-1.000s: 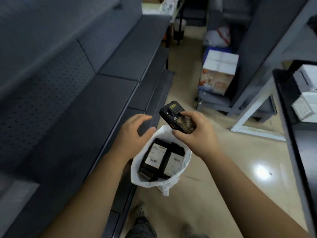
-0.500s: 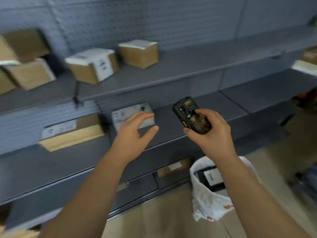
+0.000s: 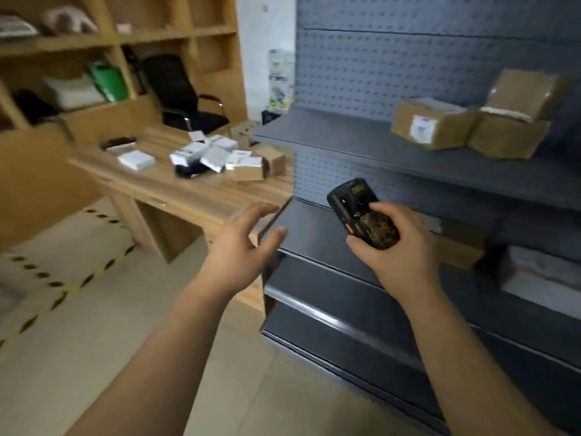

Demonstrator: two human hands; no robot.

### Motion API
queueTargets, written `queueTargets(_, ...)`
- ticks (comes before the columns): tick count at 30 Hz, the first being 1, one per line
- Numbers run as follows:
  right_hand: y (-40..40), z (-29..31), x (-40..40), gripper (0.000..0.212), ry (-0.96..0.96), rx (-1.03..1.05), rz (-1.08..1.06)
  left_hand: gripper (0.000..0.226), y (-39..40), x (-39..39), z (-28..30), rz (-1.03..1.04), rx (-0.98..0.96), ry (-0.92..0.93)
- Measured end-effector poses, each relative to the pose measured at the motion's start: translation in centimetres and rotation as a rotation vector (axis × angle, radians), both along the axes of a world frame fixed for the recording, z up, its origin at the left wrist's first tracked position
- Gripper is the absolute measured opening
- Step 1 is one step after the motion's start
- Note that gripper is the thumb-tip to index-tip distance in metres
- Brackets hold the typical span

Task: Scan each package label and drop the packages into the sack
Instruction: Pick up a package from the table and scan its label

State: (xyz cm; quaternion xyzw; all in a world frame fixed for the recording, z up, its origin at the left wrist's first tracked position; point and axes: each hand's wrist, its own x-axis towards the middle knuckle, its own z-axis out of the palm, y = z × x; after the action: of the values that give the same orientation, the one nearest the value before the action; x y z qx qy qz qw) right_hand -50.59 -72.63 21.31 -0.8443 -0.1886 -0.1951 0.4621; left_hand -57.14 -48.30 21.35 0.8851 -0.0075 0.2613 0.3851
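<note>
While your right hand [image 3: 397, 247] keeps its grip wrapped around the black handheld scanner [image 3: 363, 214], thumb on its left edge and fingers curled over its lower face, your left hand [image 3: 240, 247] hangs free in front of you, fingers spread and relaxed, grasping nothing. The scanner tilts with its top end up and to the left, a small yellow patch near that end, and it sits in the air just in front of the grey metal shelving [image 3: 361, 143] on your right.

On the upper shelf of that unit, well to the right of your hands, stand brown cardboard packages: one with a white label on its front [image 3: 430, 122], a second just beside it [image 3: 506, 135], and a third stacked on top [image 3: 523, 92]. Lower down, behind your right wrist, another brown box [image 3: 462, 247] rests on a shelf, with a pale blurred parcel [image 3: 540, 275] further right.

Ahead and to your left, the wooden surface [image 3: 176, 190] carries a heap of small white and brown packages [image 3: 220, 154], a flat white one [image 3: 136, 159] lying apart from the heap. A black office chair [image 3: 182, 96] stands behind it, in front of wooden shelving [image 3: 125, 36]. No sack shows in this view.
</note>
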Motion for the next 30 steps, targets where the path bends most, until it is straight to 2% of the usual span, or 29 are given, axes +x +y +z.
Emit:
queueTargets(6,19.5,-0.5,3.3,0.058,0.025,-0.085,0.297,0.042,16.4,-3.2,-0.7,0.318,-0.004,0.067)
queueTargets(11,35.2,-2.1,6.5,0.055,0.053,-0.045,0.566,0.041,27.9,-4.4,-1.7,0.553,-0.012,0.114)
queueTargets(19,59.7,-0.6,8.7,0.058,0.01,-0.013,0.941,0.039,43.8,-6.6,1.0,0.939,-0.015,0.14)
queueTargets(25,73.5,-1.7,9.5,0.058,-0.012,-0.031,1.054,0.041,55.2,-6.5,0.0,1.039,-0.021,0.154)
queueTargets(30,83.8,-3.3,12.9,0.058,0.025,-0.072,0.95,0.041,67.9,-2.6,-1.9,0.934,-0.032,0.157)
